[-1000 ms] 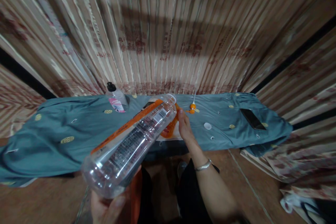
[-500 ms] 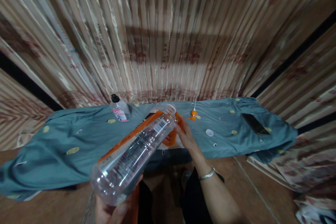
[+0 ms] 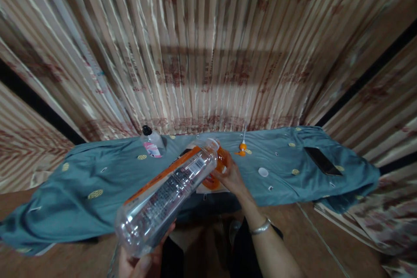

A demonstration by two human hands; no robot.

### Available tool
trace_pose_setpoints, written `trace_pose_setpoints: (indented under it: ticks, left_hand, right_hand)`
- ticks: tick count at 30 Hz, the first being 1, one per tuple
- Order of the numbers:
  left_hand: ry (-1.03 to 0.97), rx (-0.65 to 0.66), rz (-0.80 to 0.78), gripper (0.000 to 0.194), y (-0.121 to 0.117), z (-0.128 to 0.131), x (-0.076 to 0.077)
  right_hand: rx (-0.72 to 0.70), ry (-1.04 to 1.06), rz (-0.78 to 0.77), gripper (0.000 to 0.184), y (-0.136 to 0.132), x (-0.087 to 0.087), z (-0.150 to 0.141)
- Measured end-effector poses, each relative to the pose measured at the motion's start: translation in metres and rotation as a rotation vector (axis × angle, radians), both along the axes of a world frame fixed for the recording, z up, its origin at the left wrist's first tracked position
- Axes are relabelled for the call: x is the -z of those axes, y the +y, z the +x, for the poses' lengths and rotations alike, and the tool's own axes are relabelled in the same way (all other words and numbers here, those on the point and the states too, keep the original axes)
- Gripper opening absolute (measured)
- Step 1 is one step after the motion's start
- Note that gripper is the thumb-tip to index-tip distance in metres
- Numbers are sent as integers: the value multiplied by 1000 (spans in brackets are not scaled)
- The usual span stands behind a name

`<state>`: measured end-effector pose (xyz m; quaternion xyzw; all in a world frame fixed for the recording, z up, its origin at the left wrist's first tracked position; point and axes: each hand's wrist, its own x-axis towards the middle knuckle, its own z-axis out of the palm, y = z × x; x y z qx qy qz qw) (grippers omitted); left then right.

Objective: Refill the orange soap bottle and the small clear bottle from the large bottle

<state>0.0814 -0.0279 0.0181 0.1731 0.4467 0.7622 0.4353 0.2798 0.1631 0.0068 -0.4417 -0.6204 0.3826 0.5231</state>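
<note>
My left hand (image 3: 143,260) is wrapped round the base of a large clear plastic bottle (image 3: 172,191) with an orange and white label. The bottle is tilted, its base towards me and its neck up to the right. My right hand (image 3: 230,173) grips an orange see-through bottle (image 3: 211,181), largely hidden behind the clear one. The clear bottle's neck lies over the orange bottle's upper part; whether they touch I cannot tell. To the right of my right hand, an orange pump top (image 3: 243,147) with a pale tube rests on the cloth, near a white round disc (image 3: 263,172).
A pink-labelled bottle with a black cap (image 3: 152,144) stands at the back left. On the right lies a dark phone (image 3: 322,160). A teal cloth (image 3: 110,173) covers the table, and striped curtains (image 3: 208,52) hang behind it.
The whole view has shifted slightly, so the table sits lower in the picture. Both hands keep their grips, and the bottles hold nearly the same tilt.
</note>
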Motion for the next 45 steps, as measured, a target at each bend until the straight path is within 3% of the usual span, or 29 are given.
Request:
trace_pose_setpoints:
  ticks: [5,8,16,24,28,31,40,45]
  left_hand:
    - [-14,-80,-22,76,6,7,-24]
    - [-17,-80,-27,83,8,10,-29]
    - [-26,-61,-41,85,10,10,-23]
    - [-99,-23,51,65,15,6,3]
    - [-157,38,61,55,13,12,-3]
    - [-193,10,21,52,15,17,-9]
    - [-503,13,-58,52,34,15,2]
    - [-667,47,-61,43,42,20,-6]
  right_hand:
    - [19,-4,7,69,1,2,-1]
    - [20,10,7,68,1,1,-2]
    - [38,-8,7,65,0,1,-1]
    - [21,-4,30,63,2,4,1]
    - [33,-22,46,62,2,6,2]
    - [19,-14,54,62,3,9,4]
    - [39,-52,12,66,1,6,3]
    - [37,-46,8,65,0,4,3]
